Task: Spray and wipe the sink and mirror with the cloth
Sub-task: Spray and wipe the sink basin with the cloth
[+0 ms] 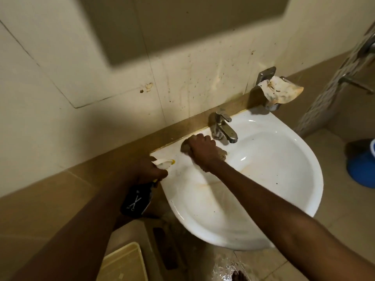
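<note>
Stained tiled wall (182, 78), mirror (182, 23) above white sink (284, 159). Right hand (200, 148) presses bunched cloth (222, 155) beside tap (223, 126); left hand (148, 169) grips spray bottle (138, 199).

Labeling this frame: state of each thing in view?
sink: stained, no water running
faucet: off
cloth: bunched, pressed on the sink's back rim
right hand: grips cloth
spray bottle: held beside the sink
left hand: grips spray bottle
</note>
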{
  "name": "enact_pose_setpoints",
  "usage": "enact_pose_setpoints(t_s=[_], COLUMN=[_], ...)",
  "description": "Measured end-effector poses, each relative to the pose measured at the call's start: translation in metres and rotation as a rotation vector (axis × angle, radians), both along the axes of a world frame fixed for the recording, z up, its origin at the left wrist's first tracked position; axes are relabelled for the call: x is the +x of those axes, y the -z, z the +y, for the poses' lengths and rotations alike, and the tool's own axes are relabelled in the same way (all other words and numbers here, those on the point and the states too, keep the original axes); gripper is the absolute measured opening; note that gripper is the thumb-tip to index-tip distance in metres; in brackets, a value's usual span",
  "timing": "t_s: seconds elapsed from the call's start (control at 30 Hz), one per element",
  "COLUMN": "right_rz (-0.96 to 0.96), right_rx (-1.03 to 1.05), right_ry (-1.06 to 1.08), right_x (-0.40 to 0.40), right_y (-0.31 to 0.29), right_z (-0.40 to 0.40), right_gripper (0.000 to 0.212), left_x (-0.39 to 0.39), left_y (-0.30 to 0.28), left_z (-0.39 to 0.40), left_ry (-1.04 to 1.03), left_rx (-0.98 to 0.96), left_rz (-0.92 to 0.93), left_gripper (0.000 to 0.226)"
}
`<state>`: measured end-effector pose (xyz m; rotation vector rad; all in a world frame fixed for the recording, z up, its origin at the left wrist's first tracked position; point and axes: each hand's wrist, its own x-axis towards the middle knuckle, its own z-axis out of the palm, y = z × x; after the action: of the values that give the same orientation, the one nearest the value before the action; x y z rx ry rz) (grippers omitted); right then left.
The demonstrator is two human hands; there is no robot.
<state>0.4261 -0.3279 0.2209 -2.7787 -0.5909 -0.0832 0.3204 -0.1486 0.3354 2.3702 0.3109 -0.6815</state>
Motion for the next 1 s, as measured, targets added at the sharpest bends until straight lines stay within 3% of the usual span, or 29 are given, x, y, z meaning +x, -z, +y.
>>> enact_pose_setpoints(t_s=[0.07, 0.13, 0.23, 0.33, 0.43, 0.5, 0.67, 0.73, 0.83, 1.0], right_rz=[0.026, 0.099, 0.183, 0.134, 0.051, 0.007, -0.045, 0.035, 0.207, 0.273], right_rx=[-0.067, -0.122, -0.178, -0.142, -0.103, -0.051, 0.143, 0.36, 0.59, 0.613], right_ry=[-0.304, -0.401, -0.447, -0.448, -0.46, -0.469, -0.736, -0.762, -0.781, -0.94], right_x=[0.001, 0.015, 0.024, 0.024, 0.019, 0.015, -0.033, -0.064, -0.089, -0.066], right_y=[0.003, 0.004, -0.007, -0.006, 0.003, 0.007, 0.014, 0.024, 0.044, 0.053], right_z=[-0.016, -0.022, -0.019, -0.022, -0.02, -0.019, -0.012, -0.01, -0.021, -0.026], right_gripper=[0.044, 0.054, 0.054, 0.051, 0.044, 0.041, 0.026, 0.033, 0.036, 0.025], left_x=[-0.001, 0.001, 0.002, 0.004, 0.007, 0.006, -0.007, -0.018, -0.037, -0.06], left_y=[0.005, 0.009, 0.013, 0.014, 0.016, 0.016, 0.02, 0.023, 0.025, 0.033], left_z=[-0.014, -0.028, -0.044, -0.053, -0.056, -0.059, -0.06, -0.06, -0.069, -0.091], left_ry=[0.024, 0.088, 0.128, 0.142, 0.138, 0.113, -0.018, -0.099, -0.165, -0.169], left_rx=[-0.014, 0.005, 0.026, 0.077, 0.177, 0.251, 0.243, 0.16, 0.07, -0.004], left_rz=[0.037, 0.156, 0.247, 0.203, 0.263, 0.295, 0.331, 0.369, 0.431, 0.51], left_gripper=[0.024, 0.02, 0.016, 0.029, 0.02, 0.022, 0.033, 0.014, 0.025, 0.029])
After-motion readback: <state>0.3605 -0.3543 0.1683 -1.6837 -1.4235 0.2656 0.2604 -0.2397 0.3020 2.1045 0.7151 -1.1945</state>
